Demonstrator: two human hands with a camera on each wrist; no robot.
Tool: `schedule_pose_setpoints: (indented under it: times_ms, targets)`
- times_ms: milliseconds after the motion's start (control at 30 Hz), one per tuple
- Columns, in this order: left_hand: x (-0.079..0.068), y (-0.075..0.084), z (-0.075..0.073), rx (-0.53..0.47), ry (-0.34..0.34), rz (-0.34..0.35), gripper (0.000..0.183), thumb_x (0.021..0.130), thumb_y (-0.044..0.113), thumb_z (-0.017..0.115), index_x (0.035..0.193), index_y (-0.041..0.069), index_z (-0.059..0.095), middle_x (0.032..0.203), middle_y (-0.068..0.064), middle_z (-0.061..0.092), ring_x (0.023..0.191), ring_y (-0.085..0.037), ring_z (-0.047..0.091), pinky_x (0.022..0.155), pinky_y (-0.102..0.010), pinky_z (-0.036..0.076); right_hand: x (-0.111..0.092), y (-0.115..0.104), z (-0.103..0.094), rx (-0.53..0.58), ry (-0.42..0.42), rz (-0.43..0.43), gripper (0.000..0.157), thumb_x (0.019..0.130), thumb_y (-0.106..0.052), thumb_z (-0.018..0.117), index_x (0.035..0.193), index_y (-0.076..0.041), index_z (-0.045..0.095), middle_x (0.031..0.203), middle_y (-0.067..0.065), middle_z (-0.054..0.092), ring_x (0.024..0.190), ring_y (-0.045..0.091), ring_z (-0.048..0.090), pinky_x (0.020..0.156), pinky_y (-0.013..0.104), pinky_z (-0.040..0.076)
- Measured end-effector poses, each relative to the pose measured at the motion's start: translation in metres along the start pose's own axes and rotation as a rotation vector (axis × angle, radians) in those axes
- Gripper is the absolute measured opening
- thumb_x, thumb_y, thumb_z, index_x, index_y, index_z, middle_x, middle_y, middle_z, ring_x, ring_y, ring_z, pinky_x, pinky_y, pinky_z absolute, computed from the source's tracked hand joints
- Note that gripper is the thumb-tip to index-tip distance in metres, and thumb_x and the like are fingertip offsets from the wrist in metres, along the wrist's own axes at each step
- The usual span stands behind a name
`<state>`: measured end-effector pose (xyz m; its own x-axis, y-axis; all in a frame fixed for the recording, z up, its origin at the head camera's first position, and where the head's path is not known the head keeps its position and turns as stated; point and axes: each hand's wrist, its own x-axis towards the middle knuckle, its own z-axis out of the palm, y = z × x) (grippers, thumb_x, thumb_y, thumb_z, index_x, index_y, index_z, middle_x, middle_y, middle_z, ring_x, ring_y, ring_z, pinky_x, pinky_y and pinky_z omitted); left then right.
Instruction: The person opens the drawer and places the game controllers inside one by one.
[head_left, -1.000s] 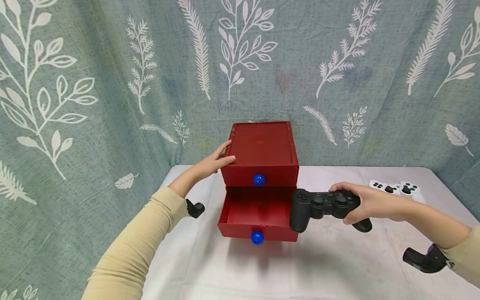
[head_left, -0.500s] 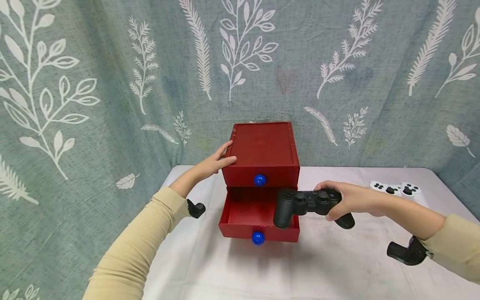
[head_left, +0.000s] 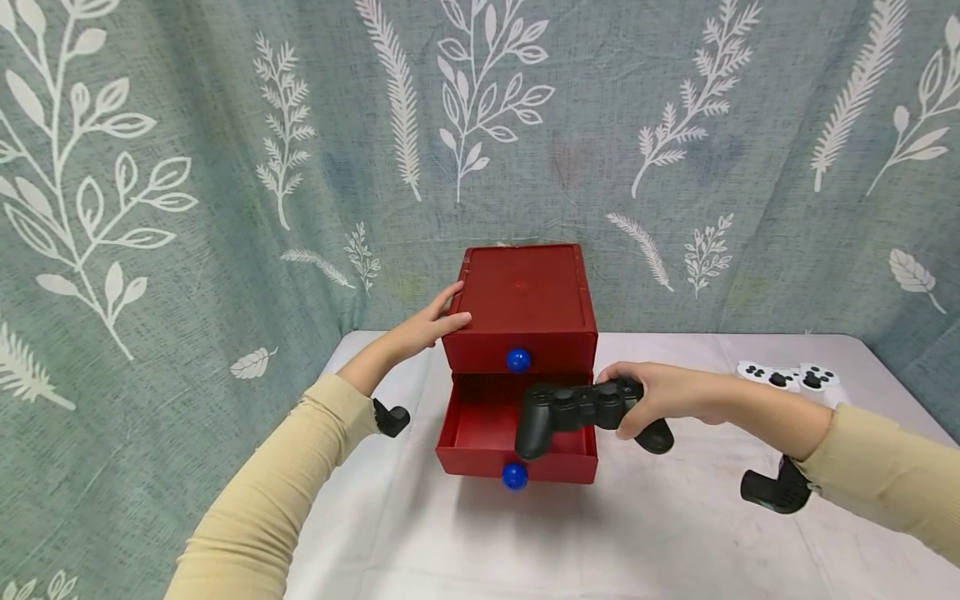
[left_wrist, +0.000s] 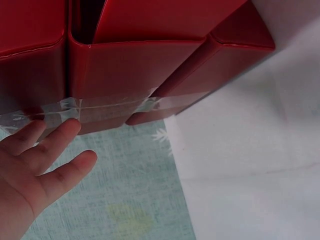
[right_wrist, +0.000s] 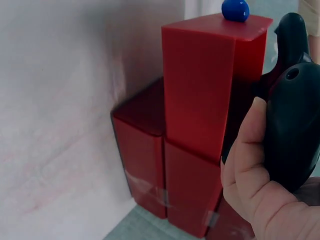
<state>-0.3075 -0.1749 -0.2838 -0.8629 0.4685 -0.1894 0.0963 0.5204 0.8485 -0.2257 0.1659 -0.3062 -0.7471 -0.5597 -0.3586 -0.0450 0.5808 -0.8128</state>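
Note:
A red cabinet of drawers (head_left: pixel 521 287) stands on the table with one drawer (head_left: pixel 465 462) pulled out below a shut one. Each drawer has a round blue knob (head_left: pixel 518 361). My left hand (head_left: pixel 420 331) rests at the cabinet's left top edge, thumb on top; the left wrist view has its other fingers (left_wrist: pixel 60 140) extended beside the taped side wall. My right hand (head_left: pixel 660 396) grips a black game controller (head_left: pixel 535 425) by one handle, thumb in front. The controller hangs over the pulled-out drawer, overlapping its right part and hiding some of its inside.
A white game controller (head_left: pixel 795 377) lies on the white-covered table (head_left: pixel 675 533) at the back right, partly behind my right forearm. A green leaf-patterned curtain (head_left: pixel 645 108) closes off the back and the left side. Small black cameras sit at both wrists.
My right hand has carried the black controller leftward, from beside the drawer's right edge to over the drawer. My left hand stays at the cabinet's edge.

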Motion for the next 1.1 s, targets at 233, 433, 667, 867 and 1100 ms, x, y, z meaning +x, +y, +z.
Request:
schedule_pose_setpoints:
  times_ms: [233, 433, 667, 867, 1100]
  targets:
    - [-0.001, 0.0, 0.0, 0.006, 0.001, 0.006, 0.069, 0.095, 0.034, 0.041, 0.148, 0.025, -0.002, 0.15, -0.016, 0.018, 0.135, -0.036, 0.023, 0.099, -0.063, 0.022, 0.007, -0.011, 0.006, -0.003, -0.015, 0.009, 0.05, 0.071, -0.014, 0.072, 0.114, -0.009, 0.049, 0.101, 0.01, 0.056, 0.09, 0.023, 0.057, 0.075, 0.037, 0.044]
    - [-0.001, 0.0, -0.001, 0.024, 0.004, 0.011, 0.07, 0.095, 0.034, 0.041, 0.148, 0.025, -0.002, 0.15, -0.016, 0.018, 0.134, -0.036, 0.024, 0.099, -0.062, 0.023, 0.014, -0.019, 0.009, 0.008, -0.009, 0.036, 0.052, 0.07, -0.013, 0.072, 0.116, -0.007, 0.048, 0.102, 0.011, 0.056, 0.089, 0.024, 0.057, 0.075, 0.037, 0.045]
    - [0.0, 0.0, -0.001, 0.02, 0.004, 0.009, 0.07, 0.095, 0.035, 0.042, 0.148, 0.025, -0.002, 0.15, -0.015, 0.018, 0.134, -0.036, 0.023, 0.099, -0.062, 0.023, 0.023, -0.029, 0.014, -0.029, -0.013, 0.032, 0.052, 0.068, -0.014, 0.072, 0.114, -0.006, 0.048, 0.1, 0.011, 0.056, 0.087, 0.024, 0.057, 0.072, 0.035, 0.047]
    - [0.001, -0.002, -0.001, 0.012, 0.0, 0.019, 0.069, 0.095, 0.034, 0.041, 0.148, 0.024, -0.002, 0.15, -0.015, 0.018, 0.135, -0.036, 0.023, 0.099, -0.063, 0.022, 0.031, -0.039, 0.019, 0.005, -0.015, 0.052, 0.055, 0.069, -0.013, 0.072, 0.116, -0.005, 0.045, 0.102, 0.012, 0.055, 0.09, 0.024, 0.057, 0.073, 0.036, 0.049]
    - [0.002, -0.002, -0.001, 0.003, 0.001, 0.012, 0.069, 0.095, 0.035, 0.042, 0.148, 0.026, -0.002, 0.15, -0.014, 0.018, 0.135, -0.035, 0.023, 0.099, -0.063, 0.021, 0.04, -0.045, 0.027, 0.058, -0.013, 0.09, 0.058, 0.069, -0.012, 0.072, 0.118, -0.004, 0.044, 0.104, 0.013, 0.054, 0.089, 0.024, 0.058, 0.073, 0.037, 0.051]
